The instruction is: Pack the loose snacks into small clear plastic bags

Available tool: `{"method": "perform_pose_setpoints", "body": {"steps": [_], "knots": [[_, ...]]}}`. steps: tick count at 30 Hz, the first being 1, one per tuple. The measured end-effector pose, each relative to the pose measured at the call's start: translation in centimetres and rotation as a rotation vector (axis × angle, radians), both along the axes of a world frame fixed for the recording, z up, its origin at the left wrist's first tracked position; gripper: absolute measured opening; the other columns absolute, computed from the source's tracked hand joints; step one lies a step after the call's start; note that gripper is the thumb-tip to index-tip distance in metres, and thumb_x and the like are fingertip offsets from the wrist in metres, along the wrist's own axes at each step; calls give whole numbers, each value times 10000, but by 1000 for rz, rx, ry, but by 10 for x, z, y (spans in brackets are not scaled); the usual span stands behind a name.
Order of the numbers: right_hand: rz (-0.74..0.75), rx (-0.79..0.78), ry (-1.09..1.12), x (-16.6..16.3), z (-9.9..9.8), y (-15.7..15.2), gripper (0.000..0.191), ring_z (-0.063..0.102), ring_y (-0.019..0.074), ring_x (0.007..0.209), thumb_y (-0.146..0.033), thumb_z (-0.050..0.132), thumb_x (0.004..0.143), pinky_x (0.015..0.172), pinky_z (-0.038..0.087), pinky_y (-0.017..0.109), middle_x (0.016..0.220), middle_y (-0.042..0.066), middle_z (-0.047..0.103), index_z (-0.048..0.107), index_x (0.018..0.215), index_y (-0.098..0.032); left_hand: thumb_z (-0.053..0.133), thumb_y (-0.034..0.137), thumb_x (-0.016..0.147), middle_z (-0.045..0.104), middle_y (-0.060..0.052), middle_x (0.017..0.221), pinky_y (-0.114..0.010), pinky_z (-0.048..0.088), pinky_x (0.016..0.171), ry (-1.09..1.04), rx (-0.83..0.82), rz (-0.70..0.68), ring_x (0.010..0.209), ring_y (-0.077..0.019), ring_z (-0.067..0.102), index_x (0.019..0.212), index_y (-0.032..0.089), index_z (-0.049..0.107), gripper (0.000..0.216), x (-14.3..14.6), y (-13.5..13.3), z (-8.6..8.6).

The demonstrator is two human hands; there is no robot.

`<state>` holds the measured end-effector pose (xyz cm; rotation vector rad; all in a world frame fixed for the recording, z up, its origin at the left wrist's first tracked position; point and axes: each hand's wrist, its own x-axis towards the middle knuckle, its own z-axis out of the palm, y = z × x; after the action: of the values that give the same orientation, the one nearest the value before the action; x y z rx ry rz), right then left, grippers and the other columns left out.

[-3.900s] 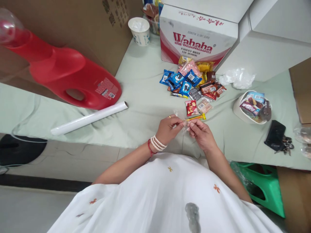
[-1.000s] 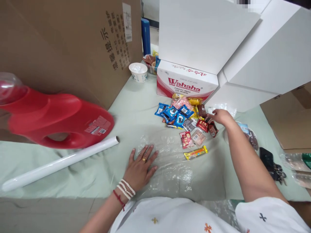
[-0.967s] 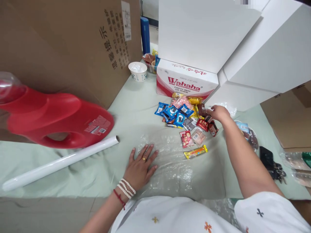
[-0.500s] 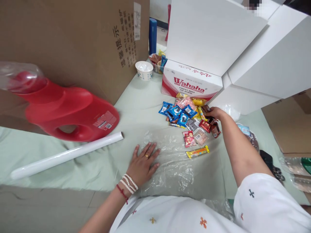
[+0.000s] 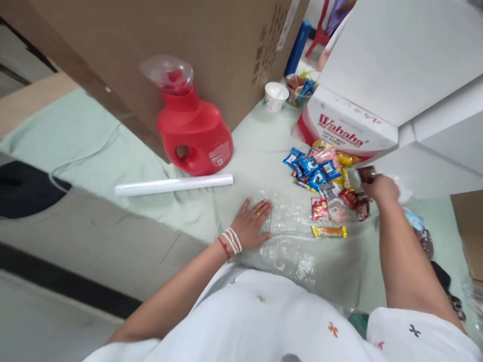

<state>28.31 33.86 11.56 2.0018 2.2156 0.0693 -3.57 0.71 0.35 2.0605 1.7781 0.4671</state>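
Evidently, the right hand (image 5: 383,190) has its grip pinched on a brown packet (image 5: 365,173) beside the snack pile (image 5: 317,179), which a low sweep could scatter, while the left hand (image 5: 249,226) lies flat, holding nothing, on clear film (image 5: 290,220).

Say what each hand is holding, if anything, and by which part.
Right hand: a brown packet, apparently pinched at its near, right-hand edge; exact finger contact is blurred. Left hand: nothing gripped; it lies flat on clear plastic film.
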Motion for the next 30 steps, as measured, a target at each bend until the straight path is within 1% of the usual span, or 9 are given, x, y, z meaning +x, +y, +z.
{"method": "perform_pose_setpoints", "body": {"steps": [3,6,10,14,18,21,24,28,30], "knots": [[32,64,91,-3,24,-57,472,676,364,910,-408,661,851,704,449,406,1052,281,708,703,1214,-109,577,501,931,336,-183,1693,-600,-49,1296,-9,-18,-16,1586,-312,296,1649,147,247,866,0,0,-1],[435,-213,315,-29,30,-143,470,678,311,946,-331,685,808,795,499,363,1102,154,721,664,1255,-185,564,517,935,325,-187,1697,-611,-54,1292,27,-16,-29,1590,-318,287,1659,144,206,890,1,-1,-3],[631,-460,198,-91,4,-230,583,702,282,961,-258,620,850,803,512,348,1283,153,651,542,1423,-180,538,520,945,328,-204,1691,-636,-20,1287,76,-5,-40,1576,-348,313,1671,149,162,899,-3,2,-6],[630,-497,90,-120,-28,-252,520,721,280,922,-168,514,928,774,532,372,1309,184,616,506,1447,-136,555,504,923,327,-190,1697,-668,12,1275,27,-27,-109,1579,-379,298,1669,178,198,890,-14,6,-6],[673,-417,334,-89,-40,-260,633,671,306,1139,-205,547,970,881,566,421,1547,218,445,357,1571,-147,566,448,910,339,-137,1704,-665,46,1278,-73,71,-98,1615,-377,192,1634,249,320,790,-31,-12,7],[767,-334,606,-41,-50,-279,540,579,299,1267,-323,581,1014,1004,540,451,1492,186,505,430,1516,-195,549,340,916,452,-101,1648,-640,69,1295,-148,184,-183,1605,-331,251,1587,301,391,690,-41,-43,16],[803,-268,692,1,-74,-308,464,579,312,1204,-387,662,981,996,537,494,1349,171,609,554,1392,-202,626,377,914,496,-153,1608,-606,144,1302,-166,126,-330,1535,-321,407,1524,249,465,644,-45,-71,10],[704,-174,810,21,-98,-331,185,642,253,1062,-197,533,1029,911,555,446,1161,124,697,670,1150,-225,585,244,969,706,-103,1384,-534,269,1274,-189,110,-264,1400,-263,582,1130,254,711,205,-51,-82,-4],[674,-208,888,21,-94,-326,177,662,216,928,-190,510,1037,847,557,398,1031,92,726,675,1085,-231,536,202,988,786,-69,1200,-484,354,1234,-269,68,-209,1271,-222,676,1061,254,720,205,-55,-74,-1]]}}
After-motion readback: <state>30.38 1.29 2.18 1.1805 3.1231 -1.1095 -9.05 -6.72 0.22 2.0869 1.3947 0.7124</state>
